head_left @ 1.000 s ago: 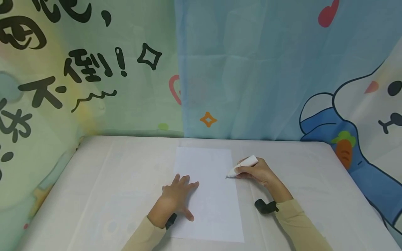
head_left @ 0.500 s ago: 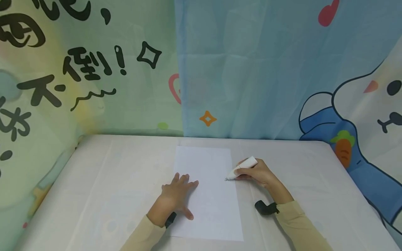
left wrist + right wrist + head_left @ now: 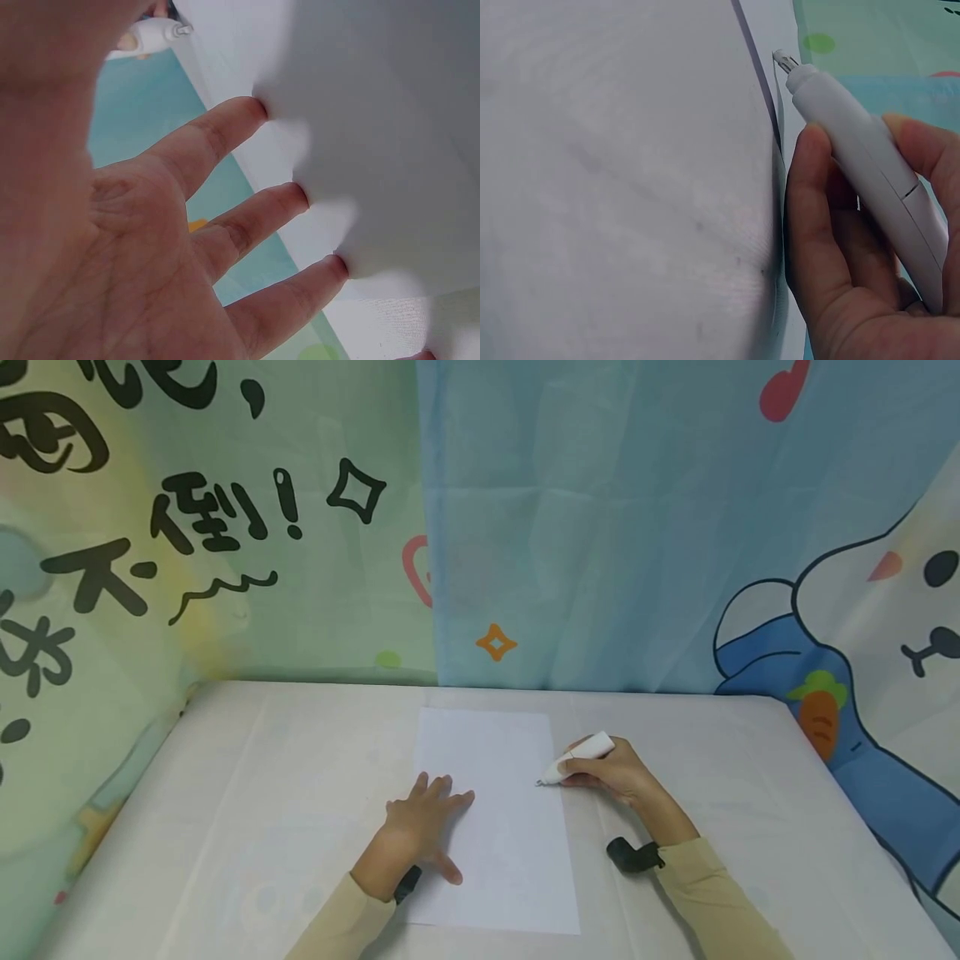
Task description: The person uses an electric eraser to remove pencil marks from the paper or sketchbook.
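A white sheet of paper lies upright on the white-covered table. My left hand rests on its left side with the fingers spread; in the left wrist view the fingertips press down on the paper. My right hand pinches a white pen-shaped tool between thumb and fingers, its short metal tip pointing left. In the head view that tip is over the paper's right edge, and whether it touches the sheet I cannot tell. No marks show on the paper.
The white cloth covers the whole table. Behind it hangs a printed backdrop with lettering and a cartoon animal. Dark wrist mounts stick out from the beige sleeves.
The tool's tip has dipped slightly toward me and then come back a little along the paper's right edge. My left hand has stayed in place.
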`<state>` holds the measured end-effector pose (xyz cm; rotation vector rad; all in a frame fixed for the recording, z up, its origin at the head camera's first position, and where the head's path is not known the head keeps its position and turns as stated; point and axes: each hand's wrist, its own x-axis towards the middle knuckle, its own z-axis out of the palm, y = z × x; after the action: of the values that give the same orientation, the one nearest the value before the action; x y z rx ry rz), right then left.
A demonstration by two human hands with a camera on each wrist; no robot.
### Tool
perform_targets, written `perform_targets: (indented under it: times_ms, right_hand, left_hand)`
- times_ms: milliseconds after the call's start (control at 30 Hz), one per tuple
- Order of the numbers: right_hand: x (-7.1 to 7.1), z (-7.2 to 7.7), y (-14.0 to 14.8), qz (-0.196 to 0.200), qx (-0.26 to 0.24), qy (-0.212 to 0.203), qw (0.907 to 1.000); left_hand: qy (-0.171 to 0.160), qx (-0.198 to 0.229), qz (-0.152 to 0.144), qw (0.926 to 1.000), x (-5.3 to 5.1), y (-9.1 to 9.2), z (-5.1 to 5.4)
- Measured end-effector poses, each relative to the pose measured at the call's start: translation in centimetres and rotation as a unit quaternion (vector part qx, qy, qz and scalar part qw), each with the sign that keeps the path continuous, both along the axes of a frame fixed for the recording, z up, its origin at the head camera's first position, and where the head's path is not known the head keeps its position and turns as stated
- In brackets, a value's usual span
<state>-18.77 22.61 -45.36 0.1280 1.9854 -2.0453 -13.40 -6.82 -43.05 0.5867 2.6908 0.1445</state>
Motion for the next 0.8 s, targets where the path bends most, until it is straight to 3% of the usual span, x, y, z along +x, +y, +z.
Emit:
perform_targets:
  times_ms: [467, 800]
  right_hand:
    - [-0.32, 0.02, 0.30, -0.018, 0.003, -0.007, 0.9998]
    - [-0.07, 0.00, 0.18, 0.000, 0.008, -0.001, 1.0000]
  left_hand:
    - [0.005, 0.014, -0.003, 0.9999, 0.08, -0.08, 0.05]
    - [0.007, 0.014, -0.003, 0.9999, 0.08, -0.13, 0.00]
